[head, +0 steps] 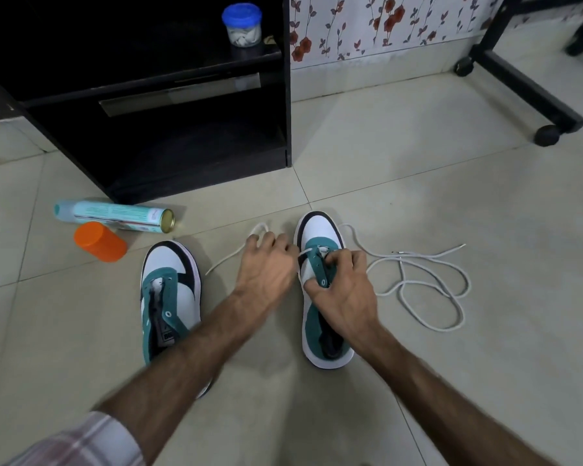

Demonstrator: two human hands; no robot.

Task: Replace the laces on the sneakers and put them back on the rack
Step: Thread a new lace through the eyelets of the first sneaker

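We have the black rack (pixel 169 105) ahead on the floor, both sneakers in front of it and off its shelves. The right sneaker (pixel 320 297) sits under our hands; the left sneaker (pixel 169 297) beside it appears to have bare eyelets. Our right hand (pixel 342 287) pinches the eyelet flap, and our left hand (pixel 266 267) is curled round the white lace (pixel 260 230). The loose length (pixel 418 284) lies in loops to the right; we judge a hard pull could snarl it, or leave the two ends uneven. The spray can (pixel 115 216) and orange cup (pixel 100 242) could get knocked.
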